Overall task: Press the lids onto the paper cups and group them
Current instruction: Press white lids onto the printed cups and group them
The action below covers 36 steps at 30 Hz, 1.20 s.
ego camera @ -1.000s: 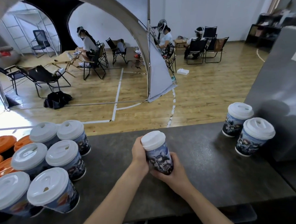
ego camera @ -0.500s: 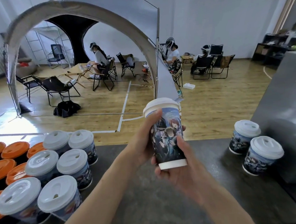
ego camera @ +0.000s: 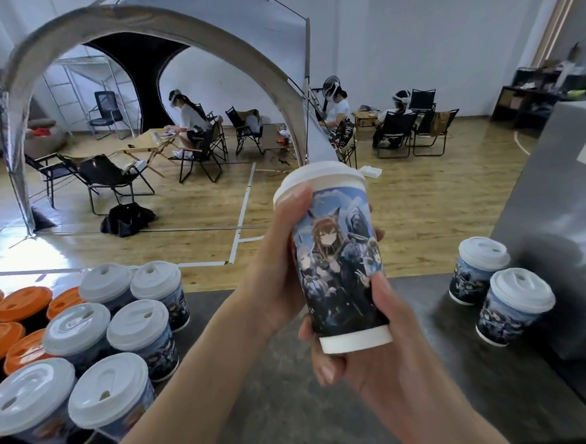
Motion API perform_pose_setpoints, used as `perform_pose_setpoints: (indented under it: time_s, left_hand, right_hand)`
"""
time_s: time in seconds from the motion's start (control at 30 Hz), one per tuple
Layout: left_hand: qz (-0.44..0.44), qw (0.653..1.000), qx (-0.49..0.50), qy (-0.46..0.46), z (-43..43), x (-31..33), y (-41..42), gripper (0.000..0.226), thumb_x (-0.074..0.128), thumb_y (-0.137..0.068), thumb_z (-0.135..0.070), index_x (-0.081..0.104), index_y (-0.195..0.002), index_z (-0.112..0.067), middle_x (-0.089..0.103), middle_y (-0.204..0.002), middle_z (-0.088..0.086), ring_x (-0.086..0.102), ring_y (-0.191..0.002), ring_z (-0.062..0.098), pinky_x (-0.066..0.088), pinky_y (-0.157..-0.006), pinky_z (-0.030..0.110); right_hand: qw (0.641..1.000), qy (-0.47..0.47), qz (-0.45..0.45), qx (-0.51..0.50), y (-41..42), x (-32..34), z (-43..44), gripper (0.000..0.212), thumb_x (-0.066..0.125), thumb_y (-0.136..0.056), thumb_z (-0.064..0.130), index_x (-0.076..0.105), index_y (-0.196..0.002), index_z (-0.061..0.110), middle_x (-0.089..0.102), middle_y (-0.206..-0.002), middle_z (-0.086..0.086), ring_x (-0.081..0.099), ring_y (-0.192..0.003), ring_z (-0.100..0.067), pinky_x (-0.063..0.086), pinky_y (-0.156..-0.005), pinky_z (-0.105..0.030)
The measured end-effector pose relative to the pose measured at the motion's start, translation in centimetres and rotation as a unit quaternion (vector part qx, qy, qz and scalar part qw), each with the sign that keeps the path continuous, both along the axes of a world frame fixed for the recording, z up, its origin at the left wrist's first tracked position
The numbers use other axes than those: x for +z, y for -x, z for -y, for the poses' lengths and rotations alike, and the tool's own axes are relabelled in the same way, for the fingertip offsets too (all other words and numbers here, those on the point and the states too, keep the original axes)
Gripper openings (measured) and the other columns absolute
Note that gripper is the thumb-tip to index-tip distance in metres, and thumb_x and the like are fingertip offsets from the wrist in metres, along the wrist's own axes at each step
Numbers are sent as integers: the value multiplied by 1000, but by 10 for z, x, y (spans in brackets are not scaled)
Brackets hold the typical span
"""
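Observation:
I hold a printed paper cup with a white lid upright in the air above the dark counter. My left hand grips its left side, thumb tip against the lid's rim. My right hand grips the cup's base from below and from the right. Two lidded cups stand together at the right of the counter. Several white-lidded cups stand grouped at the left.
Several orange-lidded cups crowd the far left edge. A grey box-like wall rises at the right behind the two cups. Beyond the counter are a wooden floor, a tent arch, chairs and seated people.
Both hands have lifted the cup from near the counter up toward the camera and turned it, so more of its print faces me. The view has tilted upward.

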<state>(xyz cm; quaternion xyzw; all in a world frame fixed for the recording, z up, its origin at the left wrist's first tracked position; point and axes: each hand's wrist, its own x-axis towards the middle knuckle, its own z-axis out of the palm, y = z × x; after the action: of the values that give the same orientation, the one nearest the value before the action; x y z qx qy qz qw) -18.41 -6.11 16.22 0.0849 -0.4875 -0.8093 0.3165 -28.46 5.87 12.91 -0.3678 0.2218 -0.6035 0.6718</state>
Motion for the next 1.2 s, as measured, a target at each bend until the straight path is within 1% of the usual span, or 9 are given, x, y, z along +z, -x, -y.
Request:
perform_pose_setpoints:
  time_s: [0.23, 0.33, 0.43, 0.5, 0.57, 0.67, 0.8, 1.0, 1.2]
  left_hand:
    - [-31, 999, -37, 21, -9, 8, -1, 95, 79, -69, -71, 58, -133, -4, 71, -115, 14, 70, -103, 26, 55, -85, 38]
    - [42, 995, 77, 46, -10, 11, 1, 88, 90, -57, -64, 67, -121, -8, 69, -108, 19, 67, -99, 36, 51, -101, 63]
    - [83, 980, 149, 100, -11, 12, 2, 82, 88, -63, -62, 68, -119, -5, 70, -111, 27, 66, -99, 49, 42, -99, 75]
    - [64, 988, 126, 59, -15, 15, 3, 76, 81, -76, -54, 64, -125, 1, 68, -119, 29, 65, -107, 48, 49, -100, 62]
    - [47, 992, 114, 13, -15, 17, 5, 65, 74, -78, -51, 65, -119, -1, 71, -107, 19, 71, -95, 32, 60, -88, 42]
    - [32, 996, 84, -23, -14, 18, 9, 49, 75, -82, -45, 69, -109, -5, 72, -93, 10, 72, -81, 23, 60, -76, 33]
    - [33, 996, 74, -36, -13, 20, 9, 45, 79, -80, -42, 71, -107, -7, 72, -95, 7, 71, -84, 21, 58, -82, 34]
    - [77, 980, 181, 43, -13, 22, 9, 64, 80, -76, -47, 68, -121, -2, 75, -110, 14, 73, -98, 30, 58, -95, 44]
    - [107, 985, 123, 54, -8, 42, 4, 64, 76, -70, -56, 74, -115, -12, 75, -115, 14, 71, -104, 33, 49, -108, 53]
  right_hand:
    - [977, -12, 143, 159, 5, 7, -5, 71, 51, -97, 65, 63, -133, 5, 73, -105, -21, 71, -71, -24, 57, -70, -35]
    - [998, 0, 56, -30, 4, 0, -1, 68, 75, -80, 66, 73, -127, 17, 74, -115, -13, 72, -84, -23, 59, -63, -36]
    - [995, -20, 2, -96, 8, 3, 5, 71, 91, -55, 68, 83, -106, 20, 77, -95, -12, 73, -74, -21, 59, -54, -31]
    - [999, -33, 23, -28, 12, 5, 6, 69, 89, -58, 69, 83, -105, 19, 76, -89, -10, 68, -66, -23, 57, -52, -28]
    - [999, -22, 24, 7, 13, 7, 5, 65, 76, -75, 71, 80, -114, 19, 76, -93, -9, 61, -70, -25, 55, -54, -26]
    - [999, -23, 32, 21, 14, 4, 3, 65, 56, -89, 72, 77, -118, 18, 73, -96, -16, 60, -63, -23, 53, -56, -28]
    - [997, -25, 47, 47, 16, 4, 2, 67, 43, -94, 68, 75, -120, 14, 70, -95, -19, 63, -55, -18, 53, -58, -29]
    - [997, -6, -30, -69, 12, 9, 1, 69, 83, -70, 68, 79, -113, 15, 70, -91, -19, 65, -67, -21, 55, -54, -30]
    - [997, -10, 63, 41, 15, 35, -1, 65, 49, -87, 67, 73, -111, 11, 70, -83, -26, 61, -49, -24, 53, -52, -32]
